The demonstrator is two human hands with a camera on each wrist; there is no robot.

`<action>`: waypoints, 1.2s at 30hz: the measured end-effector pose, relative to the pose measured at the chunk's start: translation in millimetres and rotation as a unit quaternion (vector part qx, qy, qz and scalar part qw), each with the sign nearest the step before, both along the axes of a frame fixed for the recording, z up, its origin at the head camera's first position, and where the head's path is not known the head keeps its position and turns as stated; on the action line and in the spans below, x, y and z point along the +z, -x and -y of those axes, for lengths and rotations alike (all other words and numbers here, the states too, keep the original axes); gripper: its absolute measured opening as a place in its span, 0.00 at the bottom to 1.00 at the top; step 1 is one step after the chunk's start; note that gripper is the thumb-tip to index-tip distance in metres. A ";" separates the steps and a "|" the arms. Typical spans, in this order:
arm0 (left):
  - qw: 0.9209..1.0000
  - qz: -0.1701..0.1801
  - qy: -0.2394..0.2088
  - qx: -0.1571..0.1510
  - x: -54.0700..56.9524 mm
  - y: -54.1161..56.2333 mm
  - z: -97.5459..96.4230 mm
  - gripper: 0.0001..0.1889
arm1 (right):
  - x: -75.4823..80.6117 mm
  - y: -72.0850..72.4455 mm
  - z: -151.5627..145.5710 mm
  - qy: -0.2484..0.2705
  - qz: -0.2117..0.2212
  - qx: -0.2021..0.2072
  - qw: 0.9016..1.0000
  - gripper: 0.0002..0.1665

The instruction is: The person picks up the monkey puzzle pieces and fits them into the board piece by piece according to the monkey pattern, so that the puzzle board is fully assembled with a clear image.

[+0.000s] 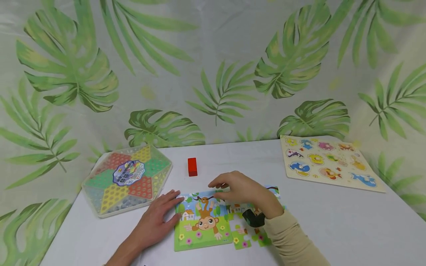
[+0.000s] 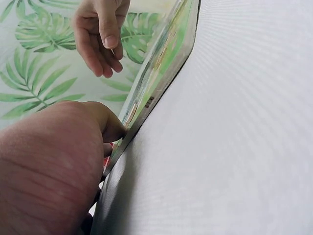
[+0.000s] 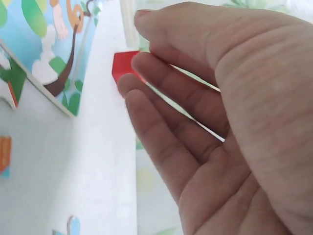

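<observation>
A puzzle board (image 1: 203,221) with a hanging monkey picture lies flat on the white table. My left hand (image 1: 159,214) rests at its left side, fingers stretched out, the thumb touching the board's edge in the left wrist view. My right hand (image 1: 241,188) hovers over the board's upper right, fingers loosely bent and apart. Nothing shows between its fingers (image 3: 161,122) in the right wrist view. Right of the board lie puzzle pieces (image 1: 241,238) with a similar picture, partly hidden by the right hand and sleeve.
A red block (image 1: 192,167) stands behind the board. At the left lies a hexagonal star-patterned game board (image 1: 128,181) in clear packaging. A wooden sea-animal knob puzzle (image 1: 329,162) lies at the back right. Behind the table hangs a leaf-print cloth (image 1: 233,48).
</observation>
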State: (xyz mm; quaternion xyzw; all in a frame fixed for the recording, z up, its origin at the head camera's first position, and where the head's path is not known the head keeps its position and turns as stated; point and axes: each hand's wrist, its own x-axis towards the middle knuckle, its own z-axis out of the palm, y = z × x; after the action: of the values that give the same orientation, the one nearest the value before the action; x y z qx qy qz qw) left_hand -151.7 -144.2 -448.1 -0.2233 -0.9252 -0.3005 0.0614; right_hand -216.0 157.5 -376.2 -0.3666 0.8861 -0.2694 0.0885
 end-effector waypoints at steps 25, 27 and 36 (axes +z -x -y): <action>1.000 0.004 0.006 0.002 0.6 0.2 -0.2 0.24 | -10.7 14.1 -23.2 -0.001 0.038 -0.036 0.999 0.19; 1.000 0.006 0.005 0.002 0.8 0.1 -0.1 0.24 | -11.7 15.1 -24.6 0.003 0.042 -0.042 0.998 0.19; 1.000 0.008 0.006 0.004 0.2 -0.1 -0.4 0.24 | -16.8 17.4 -31.5 0.005 0.061 -0.063 0.996 0.20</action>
State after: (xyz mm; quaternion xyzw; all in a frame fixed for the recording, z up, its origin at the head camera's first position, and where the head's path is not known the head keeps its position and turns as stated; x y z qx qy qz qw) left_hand -151.6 -143.8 -447.9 -0.2173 -0.9285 -0.2963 0.0542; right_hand -233.4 189.0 -393.0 -0.2933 0.8989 -0.3011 0.1238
